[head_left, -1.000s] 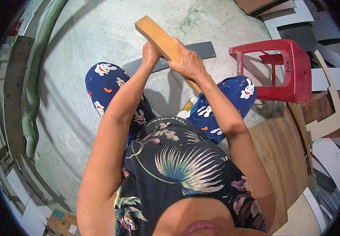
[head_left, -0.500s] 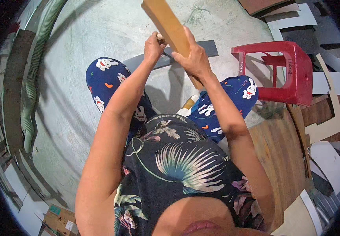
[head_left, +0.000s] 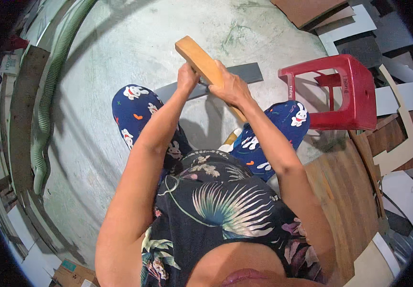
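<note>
My right hand (head_left: 231, 88) is wrapped around a thick, yellow-brown wooden block (head_left: 198, 53), which slants from upper left down toward my right knee. Close on its left, my left hand (head_left: 187, 78) is closed in a fist around a pale-ended handle; the block's upper part now covers that end. What lies below the fist is mostly hidden. Under both hands, a long dark grey strip (head_left: 247, 72) stretches across the floor between my knees, its middle partly covered by the hands and block.
A red plastic stool (head_left: 363, 95) stands to the right of my right knee. Sheets and offcuts (head_left: 397, 98) pile up beyond it. A wooden board (head_left: 342, 191) lies at lower right. Along the left run a green ribbed hose (head_left: 48, 91) and a dark plank (head_left: 22, 119).
The wooden block in my right hand has come down toward my left fist, hiding the pale handle end that showed above it. The whole view has also shifted slightly.
</note>
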